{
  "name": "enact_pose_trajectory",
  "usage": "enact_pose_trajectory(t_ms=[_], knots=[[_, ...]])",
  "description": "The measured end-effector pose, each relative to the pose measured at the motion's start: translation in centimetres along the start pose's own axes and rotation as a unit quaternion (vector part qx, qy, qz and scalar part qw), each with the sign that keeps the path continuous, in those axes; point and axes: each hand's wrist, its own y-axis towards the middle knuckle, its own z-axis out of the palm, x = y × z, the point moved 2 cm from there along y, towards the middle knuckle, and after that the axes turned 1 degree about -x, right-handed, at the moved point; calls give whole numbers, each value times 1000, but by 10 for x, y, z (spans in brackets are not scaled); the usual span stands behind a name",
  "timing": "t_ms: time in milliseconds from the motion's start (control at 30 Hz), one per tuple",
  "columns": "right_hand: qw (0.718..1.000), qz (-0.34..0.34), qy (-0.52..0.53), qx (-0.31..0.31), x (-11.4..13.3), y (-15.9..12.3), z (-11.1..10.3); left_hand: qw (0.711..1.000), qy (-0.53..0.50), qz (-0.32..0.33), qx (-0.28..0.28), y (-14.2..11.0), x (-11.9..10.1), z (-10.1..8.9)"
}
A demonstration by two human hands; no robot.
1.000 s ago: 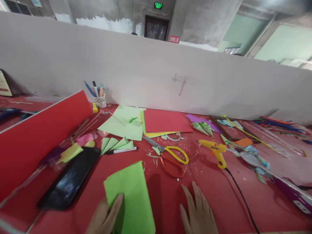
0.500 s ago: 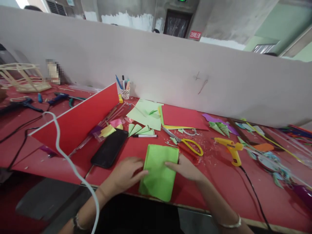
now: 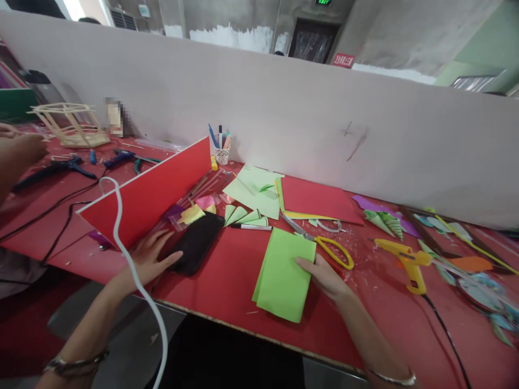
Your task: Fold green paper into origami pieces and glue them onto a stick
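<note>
1. Green paper [image 3: 286,278]: folded, right of the phone [image 3: 198,243], extending leftward from the grip.
2. Right hand [image 3: 324,275]: clamped on the green paper's right edge, thumb on top.
3. Left hand [image 3: 152,256]: fingers apart, left of the phone, thumb at its edge.

By one camera, worn on the head, the red tabletop [image 3: 235,292] is looked at from above its near edge, forward and downward. The left hand [image 3: 152,255] and the right hand [image 3: 324,275] are seen from near, while the far edge and the pale partition [image 3: 259,102] behind it are seen from farther. The view is slightly tilted, the far edge descending rightward.
</note>
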Motion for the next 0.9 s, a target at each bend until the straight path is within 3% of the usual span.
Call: enact_pose_trajectory(t_ms=[267, 433, 567, 633, 700, 800, 900], knots=[[999, 26, 10, 24, -1, -3, 2, 999, 44, -29, 14, 4, -11, -3], [999, 49, 10, 15, 4, -6, 5, 999, 36, -10, 31, 1, -10, -6], [999, 51, 14, 5, 4, -6, 5, 1000, -1, -4, -10, -3, -22, -14], [999, 48, 21, -1, 3, -5, 6, 996, -35, -25, -81, -7, -41, -21], [999, 43, 26, -11, 4, -4, 7, 989, -103, 21, -101, -12, -75, -27], [999, 24, 32, -15, 11, -2, 10, 959, -258, 119, 18, -15, -144, -26], [1000, -7, 23, 1, 25, 1, 11, 888, -427, 122, 118, -5, -205, -18]])
